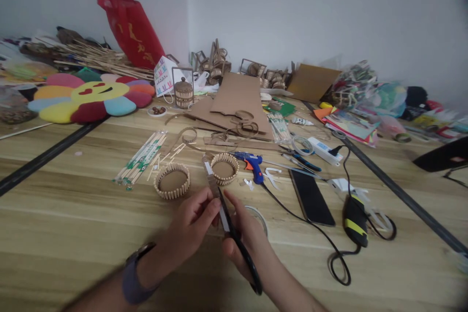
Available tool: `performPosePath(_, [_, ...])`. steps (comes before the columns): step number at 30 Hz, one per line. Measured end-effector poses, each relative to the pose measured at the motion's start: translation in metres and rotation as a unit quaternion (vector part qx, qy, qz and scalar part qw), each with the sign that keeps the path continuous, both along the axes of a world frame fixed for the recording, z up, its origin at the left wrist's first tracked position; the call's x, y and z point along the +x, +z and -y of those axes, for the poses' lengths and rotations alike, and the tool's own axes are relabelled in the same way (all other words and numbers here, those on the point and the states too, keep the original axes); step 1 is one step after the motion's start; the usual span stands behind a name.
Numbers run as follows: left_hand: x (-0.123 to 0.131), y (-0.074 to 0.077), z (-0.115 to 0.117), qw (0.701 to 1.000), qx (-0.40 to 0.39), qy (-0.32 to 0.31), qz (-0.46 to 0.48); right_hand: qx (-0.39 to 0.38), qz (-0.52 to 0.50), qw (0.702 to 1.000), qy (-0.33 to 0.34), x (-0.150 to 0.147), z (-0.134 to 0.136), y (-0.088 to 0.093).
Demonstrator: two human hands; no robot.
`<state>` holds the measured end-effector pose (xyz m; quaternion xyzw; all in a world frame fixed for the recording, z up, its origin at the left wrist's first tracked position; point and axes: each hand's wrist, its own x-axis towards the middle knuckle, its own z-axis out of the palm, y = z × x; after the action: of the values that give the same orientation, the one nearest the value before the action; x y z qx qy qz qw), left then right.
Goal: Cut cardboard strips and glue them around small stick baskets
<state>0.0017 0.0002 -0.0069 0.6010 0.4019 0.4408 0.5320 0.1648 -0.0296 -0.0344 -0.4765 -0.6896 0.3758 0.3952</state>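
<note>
My left hand (195, 217), with a watch on its wrist, pinches a narrow cardboard strip (209, 171) that has a pale band along it. Black-handled scissors (249, 267) are held in my right hand (252, 234), their blades lying along the strip. Just beyond my hands stand two round rings of short wooden sticks, the left ring (157, 189) and the right ring (236, 171). The strip's far end passes beside the right ring. Partly behind my right hand lies a tape roll (261, 217).
A blue glue gun (256, 168) lies right of the rings, its cord running past a phone (312, 197). Bagged sticks (141, 158) lie left. Cardboard sheets (237, 95) and a small lidded stick bucket (183, 95) stand farther back. A power strip (324, 150) is at right.
</note>
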Motion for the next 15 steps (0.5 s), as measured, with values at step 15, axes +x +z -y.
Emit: performPosePath(15, [0.0012,-0.0003,-0.0009,0.999,-0.034,0.026,0.027,0.041,-0.008,0.999,-0.027,-0.0009,0.0039,-0.0026])
